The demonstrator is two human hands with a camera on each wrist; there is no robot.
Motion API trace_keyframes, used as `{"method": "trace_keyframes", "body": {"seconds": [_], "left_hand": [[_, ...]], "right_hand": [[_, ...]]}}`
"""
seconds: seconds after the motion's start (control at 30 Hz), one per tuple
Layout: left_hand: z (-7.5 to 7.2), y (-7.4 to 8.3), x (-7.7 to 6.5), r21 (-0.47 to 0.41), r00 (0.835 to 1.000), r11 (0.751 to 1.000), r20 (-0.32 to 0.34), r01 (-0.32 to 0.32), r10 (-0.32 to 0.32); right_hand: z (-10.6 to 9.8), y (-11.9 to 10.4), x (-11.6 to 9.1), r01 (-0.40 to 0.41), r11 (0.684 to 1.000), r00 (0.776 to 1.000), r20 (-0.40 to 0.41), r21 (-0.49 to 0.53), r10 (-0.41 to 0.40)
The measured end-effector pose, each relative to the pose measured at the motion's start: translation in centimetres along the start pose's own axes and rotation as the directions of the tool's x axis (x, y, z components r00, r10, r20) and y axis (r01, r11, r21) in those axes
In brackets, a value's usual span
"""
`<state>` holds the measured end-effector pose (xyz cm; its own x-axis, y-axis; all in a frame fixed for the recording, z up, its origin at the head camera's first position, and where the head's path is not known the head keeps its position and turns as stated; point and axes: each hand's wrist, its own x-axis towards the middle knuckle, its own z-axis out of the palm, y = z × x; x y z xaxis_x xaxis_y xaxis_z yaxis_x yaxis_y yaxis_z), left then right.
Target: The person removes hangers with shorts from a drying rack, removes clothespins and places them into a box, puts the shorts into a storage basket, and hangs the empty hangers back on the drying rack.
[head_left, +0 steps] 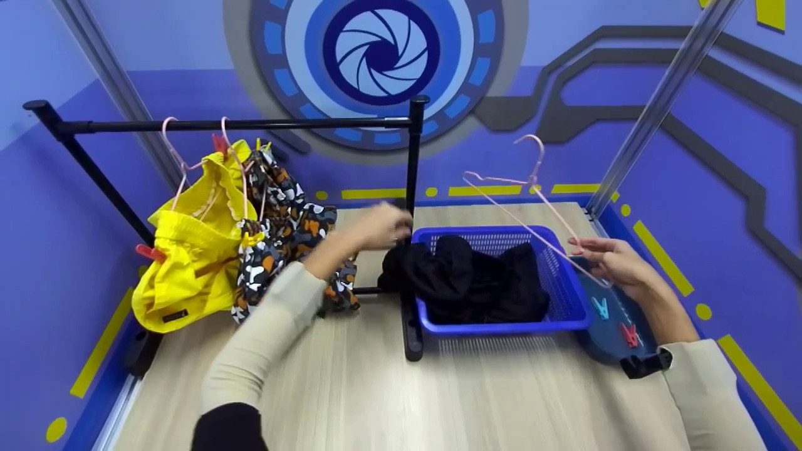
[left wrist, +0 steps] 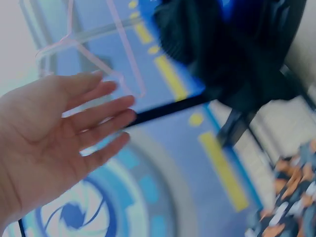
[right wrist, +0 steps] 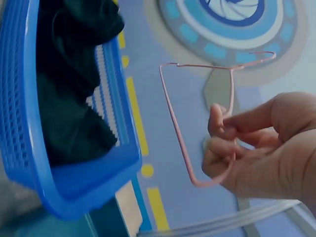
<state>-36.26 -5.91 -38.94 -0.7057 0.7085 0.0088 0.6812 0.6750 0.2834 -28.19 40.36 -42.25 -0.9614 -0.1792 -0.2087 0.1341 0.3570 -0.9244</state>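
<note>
My right hand (head_left: pixel 617 263) pinches a pink hanger (head_left: pixel 532 181) by one end, holding it up above the right side of a blue basket (head_left: pixel 501 327). In the right wrist view the thumb and fingers are curled round the hanger (right wrist: pixel 175 123), which carries nothing. My left hand (head_left: pixel 382 227) is near the rack's right post, blurred in the head view. Its fingers are extended and apart in the left wrist view, with nothing held. Black cloth (head_left: pixel 482 282) lies bunched in the basket, part of it over the left rim.
A black rack (head_left: pixel 269 124) stands left. On it hang yellow shorts (head_left: pixel 188 269) and a patterned garment (head_left: pixel 282 194), both on pink hangers. A dark tray (head_left: pixel 592 341) beside the basket holds a light blue clothespin (head_left: pixel 601 308) and a red clothespin (head_left: pixel 629 335).
</note>
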Motion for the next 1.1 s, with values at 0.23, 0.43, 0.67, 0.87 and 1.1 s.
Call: {"method": "trace_keyframes", "body": {"seconds": [0.23, 0.43, 0.67, 0.87, 1.1], "left_hand": [[-6.8, -2.4, -2.5, 0.155, 0.853, 0.98, -0.521, 0.122, -0.024], [-9.3, -5.3, -4.3, 0.116, 0.636, 0.943, -0.763, 0.312, -0.117], [-9.8, -8.0, -6.6, 0.125, 0.55, 0.86, -0.811, 0.495, -0.199], [-11.2, -9.9, -7.9, 0.286, 0.673, 0.768, -0.699, 0.573, -0.242], [-10.7, -11.5, -8.6, 0.31, 0.67, 0.748, -0.705, 0.586, -0.233]], "right_hand": [[1.2, -2.1, -0.8, -0.016, 0.826, 0.932, 0.308, 0.564, -0.192], [2.3, -4.4, -2.4, -0.03, 0.752, 0.853, 0.409, 0.659, -0.324], [1.9, -7.0, -5.5, 0.117, 0.82, 0.857, 0.361, 0.56, -0.368], [1.2, -7.9, -7.1, 0.236, 0.839, 0.788, 0.409, 0.491, -0.46], [2.7, -9.2, -7.3, 0.308, 0.816, 0.688, 0.478, 0.489, -0.546]]}}
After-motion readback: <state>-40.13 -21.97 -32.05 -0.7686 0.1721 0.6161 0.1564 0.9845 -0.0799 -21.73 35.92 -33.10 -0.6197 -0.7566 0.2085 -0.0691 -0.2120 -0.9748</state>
